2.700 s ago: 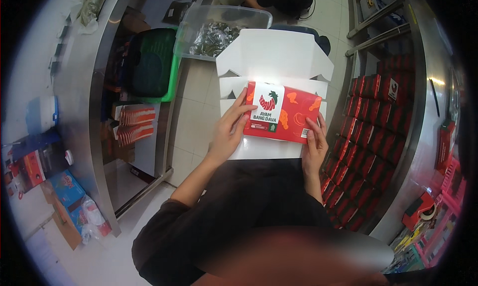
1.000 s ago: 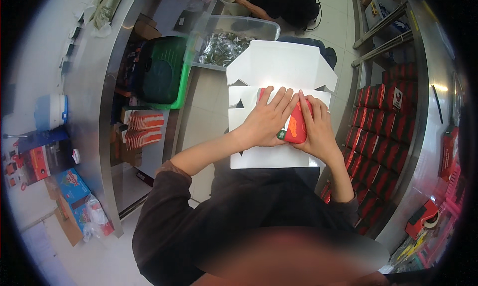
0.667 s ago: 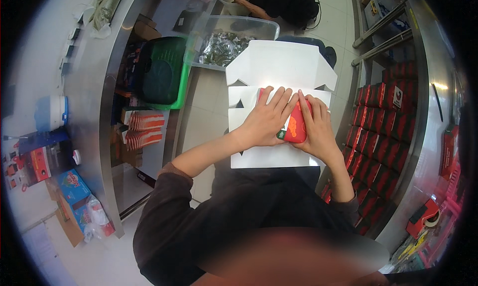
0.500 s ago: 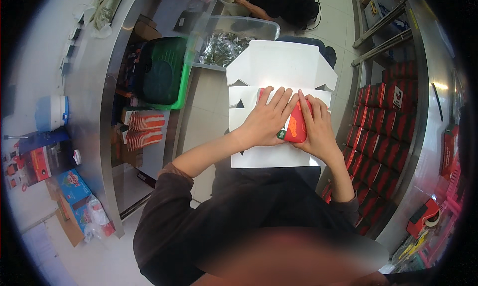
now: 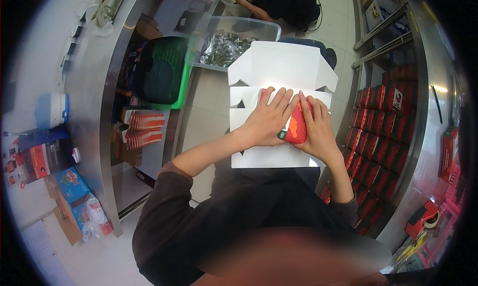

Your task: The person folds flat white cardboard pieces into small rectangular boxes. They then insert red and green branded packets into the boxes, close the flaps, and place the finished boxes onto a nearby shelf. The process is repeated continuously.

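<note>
On my lap an unfolded white carton (image 5: 284,62) lies open, its far panel and notched side flaps spread out. A red packet (image 5: 298,126) with an orange figure and a small dark green patch rests on its middle. My left hand (image 5: 269,116) lies across the packet's left part, fingers over its far edge and thumb at the near edge. My right hand (image 5: 318,126) clasps the right side, its fingertips beside those of the left. A bit of red also shows left of my left hand; whether it belongs to the same packet I cannot tell, as the hands cover much of it.
Beyond the carton stands a clear plastic tub (image 5: 234,24) of small silvery packets. A green-rimmed dark crate (image 5: 164,72) is at the left, near striped red-white packaging (image 5: 144,129). Stacked red-and-black boxes (image 5: 383,131) fill the right shelf. Another person (image 5: 289,7) works at the far end.
</note>
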`<action>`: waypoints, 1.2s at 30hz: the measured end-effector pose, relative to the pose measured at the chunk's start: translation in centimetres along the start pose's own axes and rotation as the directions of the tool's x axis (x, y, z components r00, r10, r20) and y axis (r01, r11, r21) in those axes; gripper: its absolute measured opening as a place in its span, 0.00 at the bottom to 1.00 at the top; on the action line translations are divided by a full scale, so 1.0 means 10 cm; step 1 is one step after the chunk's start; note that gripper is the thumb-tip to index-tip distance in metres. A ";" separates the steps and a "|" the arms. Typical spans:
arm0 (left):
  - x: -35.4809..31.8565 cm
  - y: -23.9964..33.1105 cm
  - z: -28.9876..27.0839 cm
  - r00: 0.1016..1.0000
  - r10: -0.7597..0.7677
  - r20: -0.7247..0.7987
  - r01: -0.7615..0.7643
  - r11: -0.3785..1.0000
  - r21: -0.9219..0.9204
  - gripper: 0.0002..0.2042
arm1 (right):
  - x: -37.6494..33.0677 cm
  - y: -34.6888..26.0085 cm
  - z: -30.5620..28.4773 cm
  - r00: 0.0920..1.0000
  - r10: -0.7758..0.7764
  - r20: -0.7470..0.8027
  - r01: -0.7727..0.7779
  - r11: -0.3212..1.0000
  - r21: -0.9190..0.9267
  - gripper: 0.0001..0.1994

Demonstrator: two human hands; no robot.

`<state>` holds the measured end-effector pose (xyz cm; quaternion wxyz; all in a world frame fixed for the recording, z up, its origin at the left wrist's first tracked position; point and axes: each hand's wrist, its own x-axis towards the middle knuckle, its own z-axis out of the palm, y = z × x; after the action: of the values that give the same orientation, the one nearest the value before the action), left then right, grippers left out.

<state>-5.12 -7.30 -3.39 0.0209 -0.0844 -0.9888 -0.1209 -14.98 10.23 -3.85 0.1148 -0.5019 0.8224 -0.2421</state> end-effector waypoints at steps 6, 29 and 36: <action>-0.01 0.00 0.00 1.000 0.006 -0.008 -0.005 1.000 0.004 0.53 | 0.00 -0.01 0.00 1.000 -0.002 0.003 0.002 1.000 0.003 0.62; 0.00 0.00 0.01 1.000 -0.003 -0.003 0.003 1.000 0.021 0.55 | 0.01 -0.02 -0.02 1.000 0.006 0.011 -0.006 1.000 -0.010 0.61; 0.00 0.01 -0.01 1.000 0.003 -0.005 -0.003 0.999 0.040 0.54 | 0.01 -0.02 -0.02 1.000 0.007 0.005 -0.007 1.000 -0.006 0.60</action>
<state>-5.11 -7.27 -3.27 0.0252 -0.0851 -0.9909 -0.1010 -14.95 10.16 -3.58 0.1162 -0.5002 0.8245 -0.2378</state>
